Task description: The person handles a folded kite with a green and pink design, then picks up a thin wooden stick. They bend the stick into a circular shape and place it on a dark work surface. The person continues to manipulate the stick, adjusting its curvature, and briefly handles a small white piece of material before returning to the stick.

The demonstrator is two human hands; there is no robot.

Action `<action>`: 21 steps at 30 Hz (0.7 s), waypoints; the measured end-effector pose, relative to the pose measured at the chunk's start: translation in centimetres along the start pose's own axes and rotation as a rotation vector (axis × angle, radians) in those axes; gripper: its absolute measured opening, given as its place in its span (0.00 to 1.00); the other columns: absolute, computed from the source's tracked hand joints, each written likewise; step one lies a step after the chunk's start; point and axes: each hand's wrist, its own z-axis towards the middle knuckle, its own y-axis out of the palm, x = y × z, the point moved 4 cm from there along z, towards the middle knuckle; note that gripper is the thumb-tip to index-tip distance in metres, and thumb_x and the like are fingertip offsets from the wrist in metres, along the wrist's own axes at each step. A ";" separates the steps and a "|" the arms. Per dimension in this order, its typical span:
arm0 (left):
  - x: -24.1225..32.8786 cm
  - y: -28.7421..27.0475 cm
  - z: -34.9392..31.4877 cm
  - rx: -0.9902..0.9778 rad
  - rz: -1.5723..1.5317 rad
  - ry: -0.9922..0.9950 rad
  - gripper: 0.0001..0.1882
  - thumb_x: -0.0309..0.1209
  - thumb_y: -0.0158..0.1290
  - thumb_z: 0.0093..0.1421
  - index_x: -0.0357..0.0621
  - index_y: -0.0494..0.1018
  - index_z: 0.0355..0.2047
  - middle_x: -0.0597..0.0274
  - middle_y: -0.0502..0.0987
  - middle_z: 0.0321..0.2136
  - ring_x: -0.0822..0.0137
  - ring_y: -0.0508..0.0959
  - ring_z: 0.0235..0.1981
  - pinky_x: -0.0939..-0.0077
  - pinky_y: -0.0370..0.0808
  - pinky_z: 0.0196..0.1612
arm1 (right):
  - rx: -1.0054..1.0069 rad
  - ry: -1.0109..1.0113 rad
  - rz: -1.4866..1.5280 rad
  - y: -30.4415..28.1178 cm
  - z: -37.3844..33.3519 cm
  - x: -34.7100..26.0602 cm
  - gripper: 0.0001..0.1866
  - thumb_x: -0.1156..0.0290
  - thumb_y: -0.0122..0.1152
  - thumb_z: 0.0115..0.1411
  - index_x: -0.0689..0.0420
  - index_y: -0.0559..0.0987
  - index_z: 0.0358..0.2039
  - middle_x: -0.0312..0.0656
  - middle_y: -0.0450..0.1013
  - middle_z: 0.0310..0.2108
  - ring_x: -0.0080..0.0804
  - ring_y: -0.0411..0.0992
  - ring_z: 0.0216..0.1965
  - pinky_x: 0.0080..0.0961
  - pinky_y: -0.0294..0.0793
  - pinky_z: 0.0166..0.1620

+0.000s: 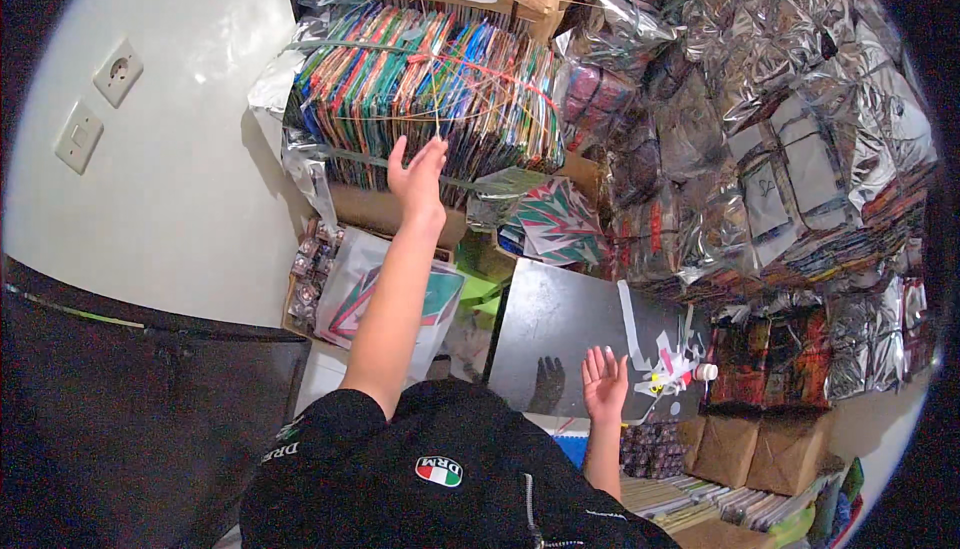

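My left hand (418, 177) reaches up and forward with fingers spread, touching the front of a big tied bundle of colourful flat sheets (430, 89) bound with string. My right hand (605, 381) hovers low, open and empty, over a dark glossy board (560, 329); its reflection shows in the board. Scraps of cut white and coloured paper (668, 367) and a small white bottle (706, 372) lie on the board just right of that hand.
Silver foil packs (790, 119) pile high at the right. A patterned paper sheet (560, 219) and a bagged sheet (355, 294) lie below the bundle. White wall with a socket (118, 71) and switch (78, 136) at left. Brown wrapped parcels (760, 449) at lower right.
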 end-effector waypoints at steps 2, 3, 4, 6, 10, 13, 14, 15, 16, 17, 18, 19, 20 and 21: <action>0.2 -0.3 -1.1 -0.017 -0.032 0.001 0.43 0.22 0.64 0.60 0.36 0.50 0.70 0.45 0.80 0.49 0.59 0.83 0.47 0.70 0.79 0.51 | -0.022 0.001 0.003 0.2 0.2 -0.1 0.27 0.46 0.58 0.69 0.57 0.75 0.55 0.55 0.70 0.62 0.49 0.67 0.66 0.44 0.69 0.66; 0.4 -0.4 -1.6 0.000 -0.012 -0.014 0.42 0.22 0.63 0.61 0.36 0.50 0.70 0.46 0.81 0.48 0.60 0.83 0.47 0.70 0.78 0.52 | -0.033 0.003 0.004 0.3 0.3 -0.1 0.27 0.46 0.58 0.69 0.57 0.75 0.55 0.54 0.70 0.62 0.49 0.67 0.66 0.44 0.69 0.67; 0.4 -0.4 -2.2 -0.003 -0.014 -0.017 0.42 0.22 0.62 0.61 0.36 0.51 0.70 0.46 0.80 0.48 0.60 0.83 0.47 0.70 0.78 0.53 | -0.031 0.004 -0.003 0.4 0.4 -0.1 0.27 0.46 0.58 0.69 0.57 0.75 0.55 0.54 0.70 0.62 0.49 0.67 0.66 0.44 0.69 0.67; 0.4 -0.7 -3.6 -0.012 -0.017 -0.026 0.42 0.22 0.62 0.61 0.36 0.51 0.70 0.47 0.80 0.48 0.60 0.83 0.48 0.69 0.78 0.54 | -0.024 0.007 -0.013 0.8 0.2 0.0 0.28 0.46 0.58 0.69 0.57 0.75 0.55 0.54 0.70 0.62 0.49 0.68 0.66 0.44 0.69 0.67; 0.6 -1.8 -6.7 -0.040 -0.016 -0.076 0.40 0.22 0.62 0.62 0.40 0.54 0.70 0.49 0.79 0.49 0.61 0.81 0.50 0.67 0.76 0.55 | 0.006 0.035 -0.015 0.5 0.7 0.6 0.27 0.48 0.59 0.69 0.57 0.74 0.56 0.54 0.70 0.62 0.50 0.69 0.65 0.44 0.71 0.65; 0.8 -2.2 -9.9 -0.050 0.021 -0.112 0.38 0.23 0.61 0.63 0.41 0.55 0.69 0.48 0.78 0.50 0.61 0.80 0.51 0.67 0.75 0.57 | 0.016 0.041 -0.015 1.1 0.5 0.8 0.26 0.49 0.59 0.69 0.57 0.74 0.55 0.54 0.71 0.61 0.50 0.69 0.64 0.45 0.72 0.64; 0.7 -2.3 -11.1 -0.055 0.036 -0.127 0.38 0.22 0.61 0.63 0.40 0.55 0.69 0.48 0.78 0.50 0.61 0.80 0.51 0.67 0.75 0.57 | 0.015 0.040 -0.012 1.1 0.4 0.8 0.26 0.49 0.59 0.69 0.57 0.74 0.55 0.54 0.71 0.61 0.50 0.69 0.64 0.45 0.73 0.64; 0.5 -2.6 -12.2 -0.032 0.016 -0.115 0.37 0.20 0.61 0.63 0.40 0.57 0.68 0.51 0.79 0.46 0.64 0.81 0.46 0.71 0.77 0.55 | 0.013 0.042 -0.008 1.1 0.4 0.7 0.25 0.49 0.59 0.69 0.57 0.74 0.55 0.54 0.71 0.61 0.50 0.69 0.64 0.45 0.73 0.64; 0.5 -3.0 -13.7 -0.051 0.054 -0.134 0.36 0.19 0.60 0.63 0.40 0.57 0.68 0.52 0.79 0.45 0.65 0.81 0.46 0.71 0.77 0.55 | 0.001 0.049 -0.020 0.8 0.6 0.8 0.25 0.49 0.59 0.69 0.57 0.74 0.55 0.53 0.70 0.62 0.49 0.68 0.65 0.45 0.72 0.64; 0.8 -3.1 -15.6 -0.083 0.091 -0.168 0.36 0.19 0.60 0.63 0.40 0.57 0.68 0.53 0.80 0.44 0.65 0.81 0.46 0.72 0.77 0.55 | 0.000 0.041 -0.025 0.3 0.5 0.7 0.26 0.49 0.59 0.69 0.57 0.74 0.55 0.53 0.69 0.63 0.49 0.68 0.66 0.44 0.71 0.65; 1.0 -3.5 -17.2 -0.107 0.131 -0.193 0.35 0.19 0.60 0.64 0.41 0.57 0.68 0.54 0.80 0.43 0.66 0.81 0.45 0.72 0.77 0.54 | -0.006 0.044 -0.032 0.0 0.5 0.7 0.26 0.48 0.58 0.69 0.57 0.75 0.55 0.53 0.68 0.64 0.48 0.67 0.66 0.44 0.70 0.66; 0.7 -4.4 -18.6 -0.135 0.193 -0.180 0.35 0.19 0.59 0.64 0.41 0.57 0.68 0.54 0.80 0.42 0.67 0.81 0.45 0.73 0.77 0.54 | 0.001 0.041 -0.035 0.0 0.5 0.5 0.26 0.48 0.59 0.69 0.57 0.74 0.56 0.53 0.68 0.64 0.48 0.67 0.66 0.44 0.70 0.66; 0.3 -5.3 -20.0 -0.167 0.254 -0.169 0.35 0.19 0.59 0.64 0.41 0.57 0.69 0.55 0.80 0.42 0.68 0.81 0.44 0.74 0.77 0.53 | 0.012 0.034 -0.036 0.0 0.8 0.1 0.27 0.48 0.59 0.69 0.56 0.73 0.57 0.53 0.68 0.65 0.48 0.67 0.66 0.43 0.70 0.66; 0.1 -6.3 -21.2 -0.204 0.326 -0.168 0.35 0.19 0.59 0.64 0.42 0.57 0.69 0.56 0.81 0.41 0.69 0.81 0.44 0.75 0.77 0.52 | 0.036 0.029 -0.029 -0.4 0.6 0.1 0.28 0.48 0.59 0.69 0.56 0.72 0.58 0.53 0.68 0.65 0.48 0.67 0.66 0.43 0.70 0.65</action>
